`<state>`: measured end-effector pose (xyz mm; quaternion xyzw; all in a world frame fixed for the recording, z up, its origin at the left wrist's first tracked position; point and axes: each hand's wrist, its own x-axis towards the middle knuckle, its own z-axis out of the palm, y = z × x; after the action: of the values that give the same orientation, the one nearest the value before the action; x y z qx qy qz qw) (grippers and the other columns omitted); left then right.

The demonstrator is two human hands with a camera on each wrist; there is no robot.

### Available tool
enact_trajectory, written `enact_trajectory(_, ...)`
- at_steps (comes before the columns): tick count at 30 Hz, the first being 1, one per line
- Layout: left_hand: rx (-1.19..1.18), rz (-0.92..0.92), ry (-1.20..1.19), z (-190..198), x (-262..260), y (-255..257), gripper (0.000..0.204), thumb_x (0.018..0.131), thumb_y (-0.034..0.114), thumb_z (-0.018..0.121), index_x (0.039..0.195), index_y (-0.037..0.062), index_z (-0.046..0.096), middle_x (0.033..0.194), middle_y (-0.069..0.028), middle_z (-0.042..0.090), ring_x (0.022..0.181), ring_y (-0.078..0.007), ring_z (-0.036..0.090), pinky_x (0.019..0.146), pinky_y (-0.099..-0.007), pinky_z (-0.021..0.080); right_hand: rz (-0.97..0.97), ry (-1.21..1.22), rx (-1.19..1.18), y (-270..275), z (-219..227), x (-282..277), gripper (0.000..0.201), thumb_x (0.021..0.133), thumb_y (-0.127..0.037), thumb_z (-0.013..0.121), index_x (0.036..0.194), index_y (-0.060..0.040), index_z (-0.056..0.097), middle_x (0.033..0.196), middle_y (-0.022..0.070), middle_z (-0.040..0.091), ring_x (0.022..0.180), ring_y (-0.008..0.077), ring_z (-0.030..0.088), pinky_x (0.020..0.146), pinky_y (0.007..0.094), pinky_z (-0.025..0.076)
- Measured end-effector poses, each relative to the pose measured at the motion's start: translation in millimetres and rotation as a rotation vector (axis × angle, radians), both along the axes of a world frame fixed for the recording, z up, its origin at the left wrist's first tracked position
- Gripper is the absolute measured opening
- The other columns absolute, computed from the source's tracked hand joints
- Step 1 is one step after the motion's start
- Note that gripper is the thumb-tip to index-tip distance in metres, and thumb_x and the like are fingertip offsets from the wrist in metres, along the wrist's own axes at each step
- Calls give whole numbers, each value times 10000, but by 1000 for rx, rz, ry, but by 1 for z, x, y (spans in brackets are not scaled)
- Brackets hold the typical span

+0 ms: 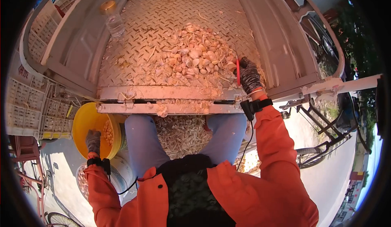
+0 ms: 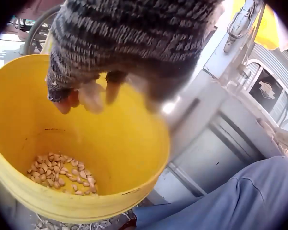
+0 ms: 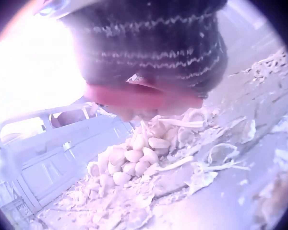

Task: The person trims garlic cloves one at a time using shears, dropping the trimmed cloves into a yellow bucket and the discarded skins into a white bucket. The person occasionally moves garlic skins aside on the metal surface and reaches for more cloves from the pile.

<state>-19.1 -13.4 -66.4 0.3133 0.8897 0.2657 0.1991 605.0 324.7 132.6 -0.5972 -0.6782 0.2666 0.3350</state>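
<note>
My left hand (image 1: 93,141), in a dark knit glove with bare fingertips, is over the mouth of a yellow bucket (image 1: 83,119). A pale, blurred garlic clove (image 2: 91,97) shows between its fingertips in the left wrist view. Peeled-looking cloves (image 2: 57,171) lie on the bucket's bottom. My right hand (image 1: 249,76), gloved alike, grips a red-handled knife (image 1: 238,73) at the right edge of a garlic pile (image 1: 195,53). In the right wrist view the red handle (image 3: 129,97) crosses under the fingers, with loose cloves (image 3: 129,160) and dry skins just beyond.
The pile lies on a ridged metal truck bed (image 1: 163,3) with raised side walls. A clear jar (image 1: 115,25) with a golden lid stands at the left wall. Beside the yellow bucket is a white bucket (image 1: 122,172); plastic crates (image 1: 24,104) stand farther left. Skins litter the ground (image 1: 179,135) between the knees.
</note>
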Motion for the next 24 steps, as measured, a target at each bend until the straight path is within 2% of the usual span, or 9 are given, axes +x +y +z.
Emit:
enact_trajectory(2,-181,-69,193,0,10,4,381,792,214,626,1102,-1,572,1036,-182,611,944,-326,575,885,-398,439,92,159,-116,3,13,4,240,767,-108,693,966,4,620,786,77,651,679,134,563,654,279,472)
enact_trajectory(4,73,7,648,78,82,25,351,798,164,604,1108,0,587,1165,-224,565,1138,-371,476,1015,-443,326,79,141,-124,8,13,-5,251,761,-143,698,957,-3,628,804,107,662,702,171,604,672,309,487)
enact_trajectory(6,415,-130,601,135,140,45,290,807,123,592,1072,7,609,1125,-178,586,1094,-343,503,983,-418,355,104,-276,103,-1,21,-33,280,760,-187,698,972,-17,633,845,148,668,754,240,641,706,343,499)
enact_trajectory(8,721,-251,339,192,211,77,261,827,76,563,1077,16,608,1042,-144,600,1035,-310,525,944,-388,380,159,-288,54,6,16,-47,293,773,-211,686,1004,-38,637,901,178,662,820,296,643,746,358,501)
enact_trajectory(11,898,-528,218,213,274,140,235,801,-4,564,1017,50,637,939,-124,589,917,-280,553,854,-375,429,124,-419,19,11,11,-57,353,768,-237,697,1053,-41,626,945,173,653,853,293,635,756,351,503)
enact_trajectory(14,838,-822,243,198,328,219,266,767,27,618,1031,50,641,987,-163,587,942,-346,553,826,-397,459,143,-465,-32,11,14,-62,362,772,-242,691,1052,-24,618,937,173,650,855,293,631,763,360,502)
enact_trajectory(17,501,-954,354,201,372,279,408,774,232,667,1141,65,608,1212,-188,518,1190,-398,426,1038,-455,308,159,-445,-52,16,6,-53,366,775,-243,686,1048,-11,612,929,177,646,853,298,627,769,364,499)
enact_trajectory(21,84,-1016,489,211,395,322,574,747,297,688,1250,70,531,1394,-179,344,1319,-384,263,1086,-483,201,132,-430,16,14,8,-50,356,780,-241,676,1042,-10,611,925,181,643,845,304,624,772,359,498)
enact_trajectory(24,45,-975,474,218,402,321,632,702,311,720,1258,82,526,1394,-173,351,1314,-391,271,1087,-479,203,141,-327,16,17,9,-41,355,790,-243,661,1046,-3,606,939,189,642,863,312,623,782,359,497)
